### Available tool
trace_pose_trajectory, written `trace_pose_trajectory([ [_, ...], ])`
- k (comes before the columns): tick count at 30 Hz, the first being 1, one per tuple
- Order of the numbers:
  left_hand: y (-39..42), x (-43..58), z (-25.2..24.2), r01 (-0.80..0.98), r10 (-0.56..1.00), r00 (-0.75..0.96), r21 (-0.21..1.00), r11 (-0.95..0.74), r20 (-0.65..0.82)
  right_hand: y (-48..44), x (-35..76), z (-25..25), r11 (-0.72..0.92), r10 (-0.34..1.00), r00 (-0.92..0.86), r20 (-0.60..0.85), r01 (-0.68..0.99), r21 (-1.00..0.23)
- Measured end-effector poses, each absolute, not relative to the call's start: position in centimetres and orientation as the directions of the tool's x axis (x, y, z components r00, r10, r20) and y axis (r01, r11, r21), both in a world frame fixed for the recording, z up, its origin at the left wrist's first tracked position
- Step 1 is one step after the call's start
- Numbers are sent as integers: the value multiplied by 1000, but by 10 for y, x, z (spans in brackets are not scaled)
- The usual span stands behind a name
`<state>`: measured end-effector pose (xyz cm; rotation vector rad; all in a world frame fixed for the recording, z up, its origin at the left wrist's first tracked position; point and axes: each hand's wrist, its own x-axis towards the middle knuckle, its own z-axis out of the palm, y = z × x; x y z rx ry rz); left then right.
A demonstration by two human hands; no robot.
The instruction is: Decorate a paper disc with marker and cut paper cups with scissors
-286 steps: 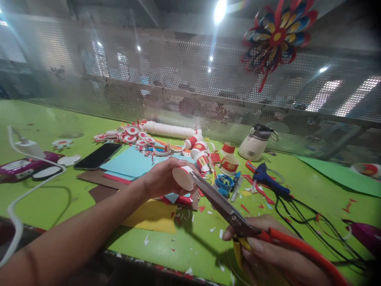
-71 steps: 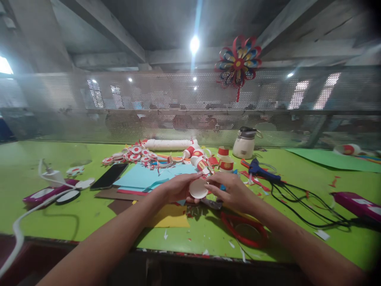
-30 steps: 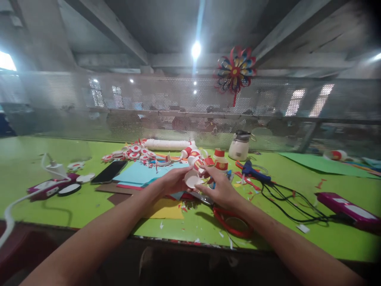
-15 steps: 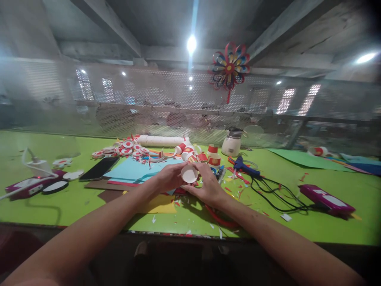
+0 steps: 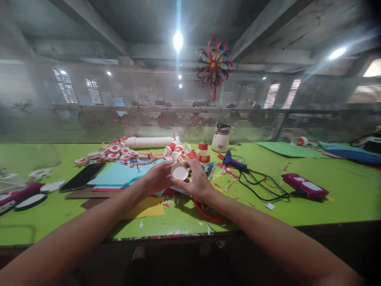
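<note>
Both hands meet over the green table [image 5: 327, 206] around a small white paper cup [image 5: 179, 171] whose round bottom faces me. My left hand [image 5: 157, 178] grips it from the left, fingers curled round its side. My right hand [image 5: 197, 183] closes on it from the right, thumb and fingers on the rim. Below my right wrist lie red-handled scissors [image 5: 208, 212] on the table. Sheets of blue paper [image 5: 119, 176] and yellow paper [image 5: 149, 207] lie under and left of my hands.
Behind the hands are red-and-white cut cups [image 5: 203, 155], a white tube [image 5: 149, 142], paper discs [image 5: 110, 151], a white jar [image 5: 220, 140], a blue glue gun [image 5: 232, 161] with black cables. A phone [image 5: 82, 176] lies left, a magenta case [image 5: 303, 186] right. A mesh screen backs the table.
The scissors have left my right hand and lie on the table. Both hands now hold the cup. The view has swung to the right and the cup sits slightly higher.
</note>
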<state>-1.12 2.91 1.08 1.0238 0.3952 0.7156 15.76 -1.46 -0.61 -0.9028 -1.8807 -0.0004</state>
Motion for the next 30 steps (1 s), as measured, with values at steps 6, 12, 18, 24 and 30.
trace_pose_trajectory([
  [6,26,-7,32,-336,730,683,897,285,24,-14,160,0,682,599,-105,794,587,-436],
  [12,20,-4,30,-386,784,618,891,240,57,-16,160,2,683,605,-99,790,573,-452],
  [18,25,-19,23,-496,835,534,848,184,131,-18,164,5,673,625,-120,771,583,-455],
  [24,37,-37,27,-564,867,447,822,83,219,-12,178,14,614,705,-207,679,657,-437],
  [30,42,-46,25,-600,875,409,798,45,258,-14,180,32,536,801,-338,494,772,-342],
])
